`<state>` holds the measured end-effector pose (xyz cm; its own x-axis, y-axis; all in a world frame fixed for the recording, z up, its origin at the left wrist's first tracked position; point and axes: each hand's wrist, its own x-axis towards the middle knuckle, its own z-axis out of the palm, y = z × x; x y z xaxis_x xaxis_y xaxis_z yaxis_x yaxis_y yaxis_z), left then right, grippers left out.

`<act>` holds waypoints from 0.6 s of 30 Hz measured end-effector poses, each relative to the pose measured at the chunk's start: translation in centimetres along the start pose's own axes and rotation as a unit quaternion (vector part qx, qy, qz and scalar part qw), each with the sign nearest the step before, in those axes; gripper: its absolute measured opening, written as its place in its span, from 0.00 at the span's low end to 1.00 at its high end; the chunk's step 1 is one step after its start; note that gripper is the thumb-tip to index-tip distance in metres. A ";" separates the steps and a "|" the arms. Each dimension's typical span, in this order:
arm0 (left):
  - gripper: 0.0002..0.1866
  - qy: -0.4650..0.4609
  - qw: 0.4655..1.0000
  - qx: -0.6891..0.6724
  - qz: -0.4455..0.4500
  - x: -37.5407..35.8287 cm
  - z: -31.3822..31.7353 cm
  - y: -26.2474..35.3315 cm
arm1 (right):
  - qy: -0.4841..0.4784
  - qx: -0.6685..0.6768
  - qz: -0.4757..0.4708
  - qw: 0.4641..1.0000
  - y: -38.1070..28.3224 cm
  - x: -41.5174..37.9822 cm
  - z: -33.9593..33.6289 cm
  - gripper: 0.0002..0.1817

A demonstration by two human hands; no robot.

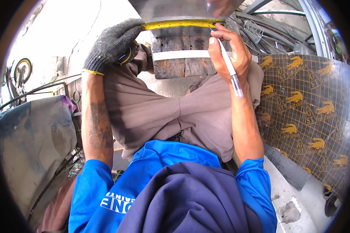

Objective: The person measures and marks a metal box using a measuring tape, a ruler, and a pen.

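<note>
My left hand [114,40], in a dark grey knitted glove, is wrapped round a tape measure [130,53] whose case partly shows under the fingers. Its yellow blade [179,25] runs out to the right along the near edge of a shiny metal sheet [175,11]. My bare right hand [234,52] pinches a slim white pen [228,64], tip pointing at the blade's far end. The right fingertips are right at that end of the blade. Below the sheet lies a worn wooden block [175,40], crossed by a flat white strip [182,54].
A dark panel with yellow crocodile prints [299,101] stands at the right. Metal bars and scraps [268,29] pile up behind it. On the left, a stained cloth cover [37,132] drapes over something, with a wheel [23,70] farther back.
</note>
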<state>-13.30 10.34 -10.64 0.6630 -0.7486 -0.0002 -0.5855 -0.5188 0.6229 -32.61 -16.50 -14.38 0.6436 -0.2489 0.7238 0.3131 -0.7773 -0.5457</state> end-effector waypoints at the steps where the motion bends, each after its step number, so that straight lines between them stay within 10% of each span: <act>1: 0.20 -0.008 1.000 0.010 0.007 -0.1 -0.2 0.0 | -0.008 -0.005 0.004 1.000 0.1 -0.1 0.0 0.09; 5: 0.20 -0.004 1.000 -0.007 0.006 0.1 0.3 -1.2 | 0.001 0.004 0.009 1.000 0.1 -0.1 0.4 0.10; 7: 0.20 0.027 0.984 0.077 0.159 0.3 0.2 -1.9 | -0.003 0.001 0.009 1.000 0.0 -0.1 0.4 0.09; 10: 0.20 -0.016 0.999 -0.021 -0.024 0.1 0.0 -0.3 | -0.008 -0.006 0.003 1.000 -0.2 -0.2 0.6 0.09; 18: 0.21 -0.011 1.000 -0.015 -0.008 0.1 0.2 -0.7 | -0.045 -0.030 -0.014 0.998 -0.4 -0.6 0.8 0.10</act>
<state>-12.86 10.53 -11.22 0.6612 -0.7498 -0.0274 -0.5608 -0.5181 0.6459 -32.53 -15.59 -14.90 0.6960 -0.1753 0.6963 0.2914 -0.8174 -0.4970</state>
